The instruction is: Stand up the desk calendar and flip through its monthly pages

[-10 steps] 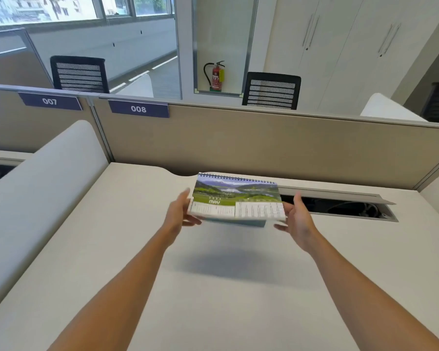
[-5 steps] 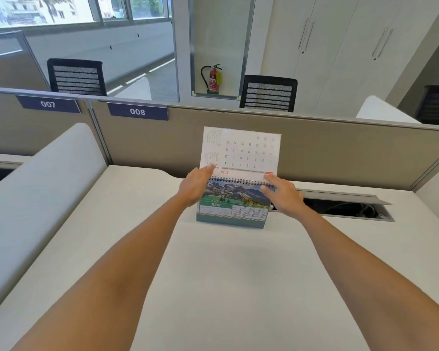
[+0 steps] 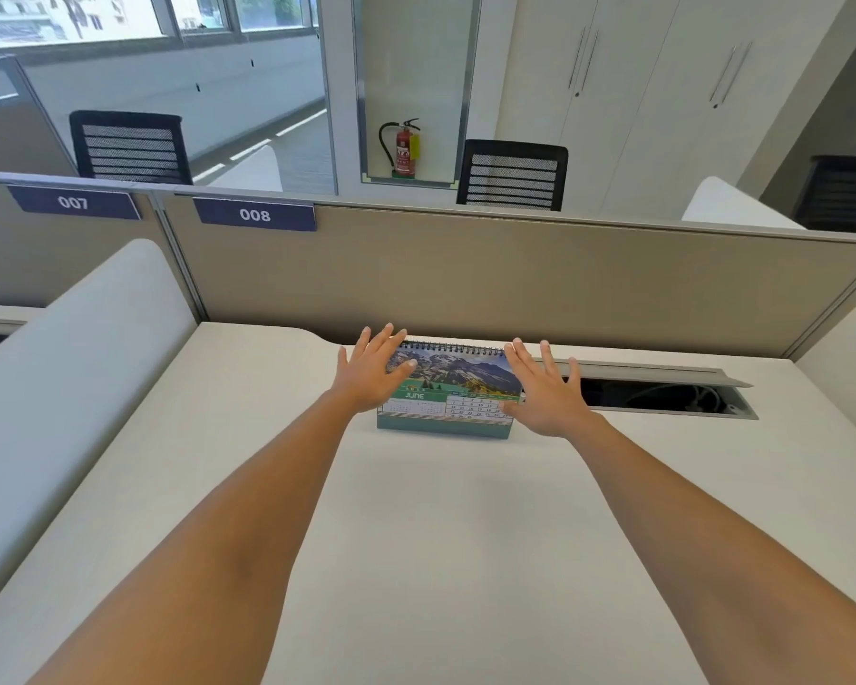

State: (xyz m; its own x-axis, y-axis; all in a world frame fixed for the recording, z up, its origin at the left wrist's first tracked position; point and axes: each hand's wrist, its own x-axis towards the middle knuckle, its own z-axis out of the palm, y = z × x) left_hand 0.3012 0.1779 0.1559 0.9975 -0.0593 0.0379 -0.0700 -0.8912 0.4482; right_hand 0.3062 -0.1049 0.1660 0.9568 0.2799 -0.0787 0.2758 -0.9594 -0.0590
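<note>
The desk calendar [image 3: 453,388] stands upright on the pale table [image 3: 465,561], at about twelve o'clock from where the person sits and close to the far edge, just in front of the beige partition [image 3: 515,284]. Its spiral binding runs along the top, and the page facing us shows a mountain photograph above a green band reading JUNE, with a grid of dates to the right of that band. The left hand [image 3: 371,373] is at the calendar's nine o'clock side, fingers spread wide and flat, the thumb lying across the left edge of the picture. The right hand [image 3: 544,390] is at the three o'clock side, likewise spread open with fingers fanned, its thumb side overlapping the calendar's right edge near the date grid. Neither hand is curled around or pinching anything; whether the palms actually press the page or only hover at it I cannot tell. Both bare forearms stretch out across the table toward it. Just to the right of the calendar, at about two o'clock, a cable hatch [image 3: 663,388] in the table is open, dark inside. On the partition up at eleven o'clock sits a blue plate marked 008 [image 3: 255,215], and beyond it a red fire extinguisher [image 3: 404,150] stands in a glass alcove.
</note>
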